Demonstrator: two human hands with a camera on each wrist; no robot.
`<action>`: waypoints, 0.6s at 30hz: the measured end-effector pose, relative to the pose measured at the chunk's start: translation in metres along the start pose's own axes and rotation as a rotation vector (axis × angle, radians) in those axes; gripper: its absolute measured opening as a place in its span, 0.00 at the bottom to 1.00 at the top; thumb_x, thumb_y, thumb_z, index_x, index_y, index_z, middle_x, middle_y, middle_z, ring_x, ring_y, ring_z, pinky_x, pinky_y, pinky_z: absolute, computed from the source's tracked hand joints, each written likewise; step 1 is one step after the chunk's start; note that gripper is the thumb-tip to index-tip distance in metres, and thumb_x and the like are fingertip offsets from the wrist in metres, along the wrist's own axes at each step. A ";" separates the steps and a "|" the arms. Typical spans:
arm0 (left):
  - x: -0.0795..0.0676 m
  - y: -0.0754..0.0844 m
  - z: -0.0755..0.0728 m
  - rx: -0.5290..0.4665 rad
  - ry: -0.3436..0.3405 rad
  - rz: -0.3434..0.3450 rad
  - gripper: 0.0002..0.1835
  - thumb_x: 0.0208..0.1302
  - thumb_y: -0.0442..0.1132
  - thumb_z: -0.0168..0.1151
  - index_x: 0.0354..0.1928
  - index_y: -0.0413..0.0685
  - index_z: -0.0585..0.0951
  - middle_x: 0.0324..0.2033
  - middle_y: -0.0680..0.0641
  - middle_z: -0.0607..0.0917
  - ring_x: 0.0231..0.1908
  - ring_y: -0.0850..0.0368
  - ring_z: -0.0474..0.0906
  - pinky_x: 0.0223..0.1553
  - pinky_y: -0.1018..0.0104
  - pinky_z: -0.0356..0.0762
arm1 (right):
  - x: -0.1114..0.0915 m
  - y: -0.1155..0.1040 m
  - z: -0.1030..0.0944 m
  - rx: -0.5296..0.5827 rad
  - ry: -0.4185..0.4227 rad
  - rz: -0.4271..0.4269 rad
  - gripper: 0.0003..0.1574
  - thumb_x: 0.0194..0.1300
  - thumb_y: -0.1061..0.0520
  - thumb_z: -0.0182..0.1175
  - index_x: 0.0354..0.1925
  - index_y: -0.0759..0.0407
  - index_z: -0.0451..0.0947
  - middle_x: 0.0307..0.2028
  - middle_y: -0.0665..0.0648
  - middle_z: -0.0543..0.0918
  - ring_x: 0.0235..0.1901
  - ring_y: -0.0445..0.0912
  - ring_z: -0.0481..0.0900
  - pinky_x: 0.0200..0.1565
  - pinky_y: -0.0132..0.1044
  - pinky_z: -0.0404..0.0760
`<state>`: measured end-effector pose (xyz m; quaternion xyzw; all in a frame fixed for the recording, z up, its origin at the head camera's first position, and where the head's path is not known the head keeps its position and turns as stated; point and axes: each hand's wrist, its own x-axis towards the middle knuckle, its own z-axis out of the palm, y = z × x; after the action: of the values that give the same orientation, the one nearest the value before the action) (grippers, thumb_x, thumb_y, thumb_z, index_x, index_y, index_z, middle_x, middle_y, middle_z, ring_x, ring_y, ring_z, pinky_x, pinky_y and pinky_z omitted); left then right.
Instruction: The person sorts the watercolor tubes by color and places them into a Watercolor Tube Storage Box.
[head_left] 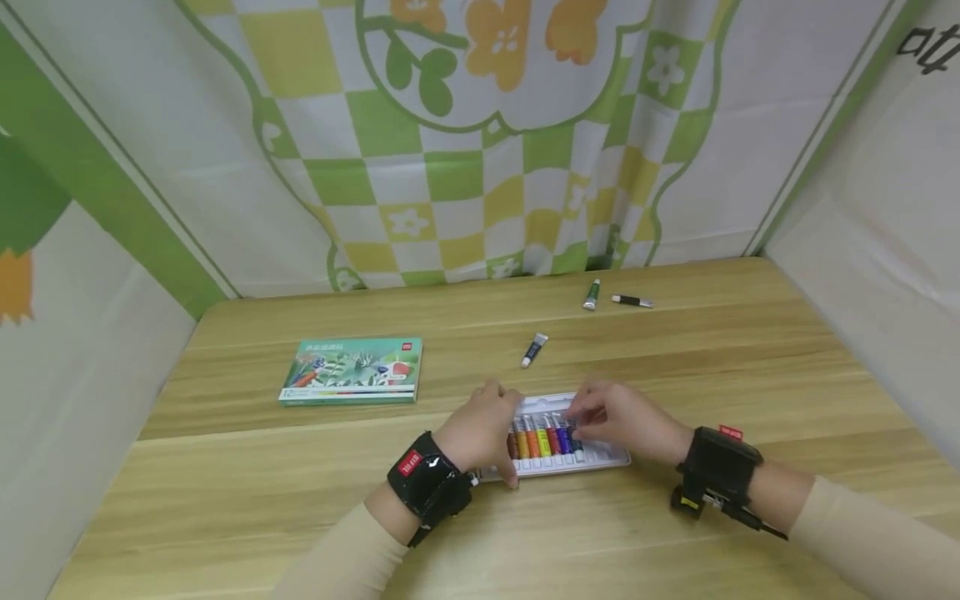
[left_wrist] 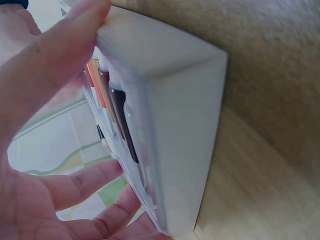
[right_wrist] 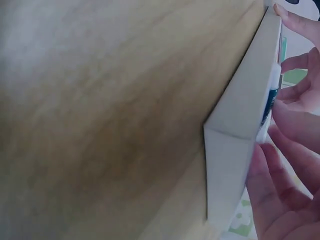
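A white plastic tray (head_left: 611, 455) holds a row of small paint tubes (head_left: 544, 440) in brown, orange, yellow, red, blue and other colours, white caps toward me. My left hand (head_left: 474, 427) grips the tray's left part, thumb on the near edge and fingers at the far edge. At the right end of the row, my right hand (head_left: 628, 419) pinches a dark teal paint tube (right_wrist: 270, 102) between thumb and fingers. That tube lies in or just over its slot; the fingers partly hide it. Empty slots show to its right.
Beyond the tray lie three loose tubes: a dark one (head_left: 535, 350), a green one (head_left: 592, 294) and a black one (head_left: 632, 301). A flat green illustrated paint box (head_left: 351, 371) rests at left on the wooden table (head_left: 247, 500). A patterned curtain (head_left: 465, 183) hangs behind.
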<state>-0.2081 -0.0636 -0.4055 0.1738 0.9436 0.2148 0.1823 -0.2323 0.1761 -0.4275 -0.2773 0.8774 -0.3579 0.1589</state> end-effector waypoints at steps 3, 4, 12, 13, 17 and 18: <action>0.001 0.001 0.000 0.004 -0.002 -0.005 0.57 0.28 0.36 0.91 0.69 0.38 0.73 0.59 0.37 0.74 0.57 0.44 0.71 0.58 0.51 0.77 | -0.002 -0.001 -0.002 -0.047 -0.025 -0.044 0.10 0.64 0.62 0.71 0.44 0.56 0.90 0.42 0.47 0.86 0.45 0.44 0.82 0.48 0.40 0.83; 0.001 0.001 0.000 0.005 -0.002 -0.004 0.57 0.28 0.36 0.91 0.68 0.38 0.74 0.59 0.37 0.74 0.57 0.44 0.71 0.58 0.51 0.76 | -0.002 -0.002 -0.003 -0.066 -0.032 -0.060 0.09 0.64 0.62 0.71 0.44 0.56 0.90 0.41 0.48 0.87 0.44 0.44 0.83 0.48 0.40 0.83; 0.002 0.001 -0.001 -0.006 -0.001 0.000 0.56 0.29 0.36 0.91 0.68 0.38 0.74 0.59 0.37 0.74 0.57 0.44 0.71 0.58 0.51 0.76 | -0.003 -0.018 -0.004 -0.302 -0.073 -0.138 0.08 0.61 0.63 0.73 0.41 0.57 0.90 0.37 0.47 0.86 0.38 0.39 0.84 0.43 0.38 0.85; 0.002 0.001 -0.001 -0.006 0.000 -0.001 0.56 0.29 0.36 0.91 0.68 0.38 0.74 0.59 0.37 0.74 0.57 0.44 0.71 0.58 0.51 0.76 | -0.003 -0.020 -0.003 -0.323 -0.077 -0.148 0.08 0.61 0.63 0.73 0.41 0.57 0.90 0.37 0.47 0.86 0.37 0.39 0.83 0.42 0.37 0.85; 0.002 0.000 0.001 -0.012 0.007 0.000 0.57 0.27 0.35 0.91 0.68 0.38 0.74 0.58 0.37 0.74 0.56 0.44 0.71 0.57 0.51 0.77 | -0.003 -0.023 -0.001 -0.345 -0.090 -0.176 0.07 0.60 0.64 0.73 0.39 0.58 0.90 0.34 0.46 0.84 0.33 0.35 0.80 0.38 0.32 0.83; 0.002 0.000 0.002 -0.015 0.008 0.001 0.56 0.27 0.35 0.91 0.68 0.38 0.75 0.58 0.37 0.74 0.56 0.44 0.71 0.57 0.50 0.77 | -0.003 -0.023 0.000 -0.350 -0.090 -0.179 0.07 0.60 0.64 0.73 0.38 0.58 0.90 0.33 0.46 0.84 0.32 0.35 0.80 0.37 0.32 0.83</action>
<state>-0.2090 -0.0621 -0.4072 0.1720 0.9426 0.2227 0.1797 -0.2214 0.1644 -0.4105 -0.3934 0.8899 -0.2001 0.1149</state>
